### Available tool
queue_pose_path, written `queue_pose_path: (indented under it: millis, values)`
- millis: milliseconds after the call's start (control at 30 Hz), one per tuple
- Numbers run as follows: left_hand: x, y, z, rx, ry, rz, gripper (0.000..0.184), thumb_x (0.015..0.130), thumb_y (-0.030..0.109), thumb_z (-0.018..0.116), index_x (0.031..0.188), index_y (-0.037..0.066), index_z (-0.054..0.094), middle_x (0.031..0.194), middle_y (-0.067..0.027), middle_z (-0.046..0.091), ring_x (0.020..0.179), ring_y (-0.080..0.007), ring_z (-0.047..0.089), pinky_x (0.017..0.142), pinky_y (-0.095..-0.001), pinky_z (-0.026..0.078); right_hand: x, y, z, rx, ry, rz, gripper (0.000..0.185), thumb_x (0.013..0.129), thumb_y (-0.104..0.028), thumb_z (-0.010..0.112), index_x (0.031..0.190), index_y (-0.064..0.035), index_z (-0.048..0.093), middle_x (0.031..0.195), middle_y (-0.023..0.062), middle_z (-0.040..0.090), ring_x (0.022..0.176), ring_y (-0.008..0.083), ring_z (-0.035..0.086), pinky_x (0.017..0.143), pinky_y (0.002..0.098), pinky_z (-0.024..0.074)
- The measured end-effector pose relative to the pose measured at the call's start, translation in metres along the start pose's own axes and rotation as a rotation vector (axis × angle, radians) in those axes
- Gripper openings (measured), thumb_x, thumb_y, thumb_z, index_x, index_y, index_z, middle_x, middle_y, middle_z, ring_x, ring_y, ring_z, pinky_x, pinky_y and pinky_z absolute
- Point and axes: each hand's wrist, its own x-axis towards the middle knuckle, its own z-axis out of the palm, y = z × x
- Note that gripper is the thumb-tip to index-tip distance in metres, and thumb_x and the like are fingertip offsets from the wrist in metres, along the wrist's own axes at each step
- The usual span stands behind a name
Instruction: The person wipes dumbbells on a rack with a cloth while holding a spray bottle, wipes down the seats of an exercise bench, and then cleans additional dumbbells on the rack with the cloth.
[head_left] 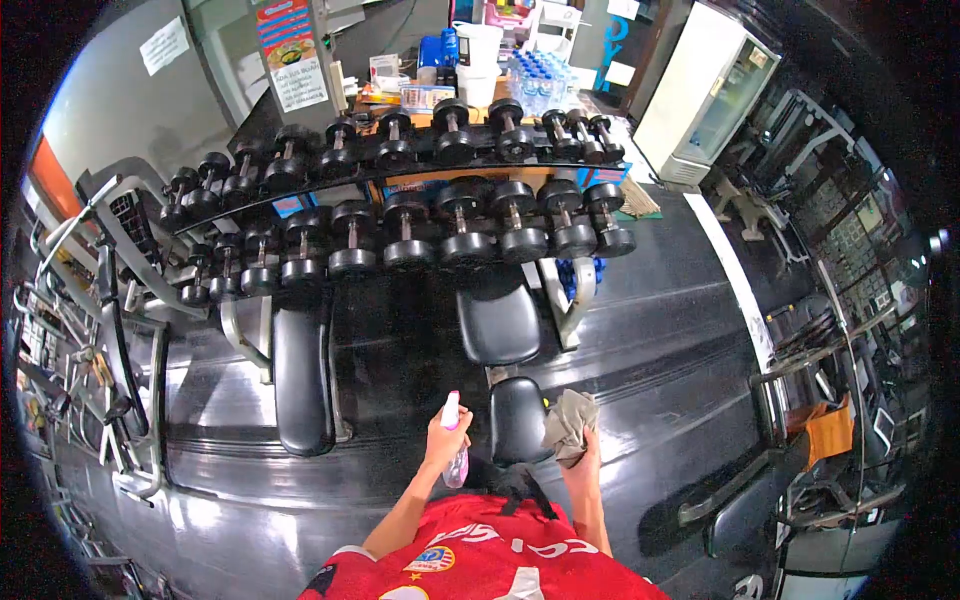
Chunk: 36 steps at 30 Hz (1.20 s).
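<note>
My left hand (447, 441) is wrapped round a small spray bottle (456, 468) with a pink and white top, held upright in front of my red shirt. In my right hand (583, 458) is a crumpled grey-beige cloth (571, 424), bunched above the fingers. Between the two hands lies the black padded seat (519, 420) of a bench, close to the cloth. Its larger black pad (498, 318) extends toward the dumbbell rack.
Two tiers of black dumbbells (407, 232) stand on a rack (350, 176) ahead. Another black bench (303, 377) is at the left. Gym machines line both sides, an orange cloth (829, 432) hangs at the right, and a white fridge (690, 95) stands at the back right.
</note>
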Motion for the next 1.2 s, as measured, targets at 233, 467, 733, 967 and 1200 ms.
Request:
queue_pose_path:
  millis: [233, 467, 733, 967, 1200]
  values:
    - [0.056, -0.008, 0.063, 0.145, 0.086, 0.045, 0.021, 0.085, 0.022, 0.067, 0.086, 0.003, 0.058, 0.062, -0.0012, 0.057, 0.044, -0.0100, 0.056, 0.041, -0.0253, 0.045, 0.021, -0.005, -0.068, -0.374, -0.113, -0.157, 0.039, 0.089, -0.010, 0.053, 0.126, -0.0016, 0.043, 0.127, 0.0154, 0.049, 0.119, 0.0287, 0.048, 0.094, 0.0375, 0.0441]
    - [0.113, -0.028, 0.121, 0.246, 0.177, 0.028, 0.028, 0.079, 0.028, 0.073, 0.083, 0.003, 0.060, 0.061, -0.0021, 0.060, 0.045, -0.0096, 0.057, 0.043, -0.0255, 0.047, 0.088, -0.097, -0.081, 0.218, -0.068, 0.198, 0.043, 0.091, -0.023, 0.048, 0.134, -0.0137, 0.045, 0.127, 0.0049, 0.053, 0.111, 0.0223, 0.056, 0.089, 0.0380, 0.0482]
    - [0.149, -0.045, 0.165, 0.481, 0.296, -0.194, 0.021, 0.077, 0.019, 0.064, 0.082, -0.001, 0.063, 0.063, -0.0087, 0.065, 0.051, -0.0184, 0.065, 0.051, -0.0318, 0.053, 0.179, -0.148, -0.118, 0.202, -0.109, 0.167, 0.041, 0.094, -0.022, 0.044, 0.133, -0.0101, 0.043, 0.125, 0.0073, 0.053, 0.110, 0.0224, 0.056, 0.088, 0.0354, 0.0472]
    - [0.160, -0.064, 0.182, 0.336, 0.373, -0.068, 0.020, 0.077, 0.020, 0.066, 0.083, 0.001, 0.063, 0.064, -0.0078, 0.065, 0.049, -0.0166, 0.064, 0.048, -0.0301, 0.052, 0.211, -0.136, -0.123, 0.070, -0.212, 0.181, 0.038, 0.095, -0.023, 0.042, 0.130, -0.0085, 0.044, 0.123, 0.0054, 0.053, 0.107, 0.0183, 0.056, 0.085, 0.0322, 0.0476]
    - [0.135, -0.037, 0.191, 0.383, 0.349, -0.095, 0.018, 0.079, 0.019, 0.066, 0.081, 0.002, 0.062, 0.061, -0.0066, 0.063, 0.047, -0.0151, 0.062, 0.046, -0.0293, 0.050, 0.211, -0.115, -0.119, 0.195, -0.181, 0.326, 0.037, 0.090, -0.024, 0.052, 0.124, -0.0094, 0.051, 0.116, 0.0045, 0.058, 0.102, 0.0192, 0.059, 0.080, 0.0324, 0.0494]
